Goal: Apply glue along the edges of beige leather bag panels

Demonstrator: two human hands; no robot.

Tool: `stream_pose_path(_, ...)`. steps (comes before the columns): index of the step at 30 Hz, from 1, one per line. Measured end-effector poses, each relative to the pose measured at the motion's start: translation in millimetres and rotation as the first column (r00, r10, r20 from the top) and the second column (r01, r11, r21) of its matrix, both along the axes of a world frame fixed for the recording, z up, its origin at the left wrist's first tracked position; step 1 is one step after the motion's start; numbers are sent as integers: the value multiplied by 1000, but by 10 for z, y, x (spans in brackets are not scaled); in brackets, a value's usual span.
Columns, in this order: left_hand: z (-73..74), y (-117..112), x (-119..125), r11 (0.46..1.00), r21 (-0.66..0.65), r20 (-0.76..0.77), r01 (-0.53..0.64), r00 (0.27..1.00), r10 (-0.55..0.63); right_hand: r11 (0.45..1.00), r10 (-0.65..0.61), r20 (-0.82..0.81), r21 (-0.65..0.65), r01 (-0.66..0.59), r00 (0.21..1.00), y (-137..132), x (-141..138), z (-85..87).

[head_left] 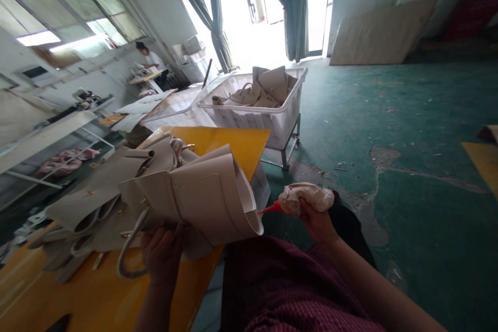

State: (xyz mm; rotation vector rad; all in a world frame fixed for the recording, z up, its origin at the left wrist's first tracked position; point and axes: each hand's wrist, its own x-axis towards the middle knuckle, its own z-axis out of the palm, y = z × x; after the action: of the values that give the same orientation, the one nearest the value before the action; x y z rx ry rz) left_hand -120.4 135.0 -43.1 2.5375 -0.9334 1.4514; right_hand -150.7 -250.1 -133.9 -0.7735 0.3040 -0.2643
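Note:
A beige handbag lies on its side across the corner of the yellow-topped table, its open end facing right. My left hand is closed on the bag's near side, beside its rounded handle; the fingertips are partly hidden. In my right hand is a squeeze bottle wrapped in pale, crumpled material. Its thin red nozzle points left, and the tip reaches the bag's open edge. More beige bags with gold-coloured clasps are piled to the left.
The yellow tabletop extends beneath the bags. Beyond it, a white wheeled bin holds beige bag pieces. A person sits at a far workbench. Green floor spreads to the right, and a dark object lies at the near table edge.

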Motion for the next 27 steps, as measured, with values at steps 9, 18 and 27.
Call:
stream_pose_path(9,-5,32,-24,998,21,1,-51,999,51,994,-60,9,95,59,998,197,145,125)
stream_pose_path(18,-92,130,3,999,21,-13,-47,999,47,982,-41,-36,184,46,999,279,201,62)
stream_pose_path(27,-90,164,-14,998,45,-47,-51,997,53,984,-3,12,180,0,1000,206,198,111)
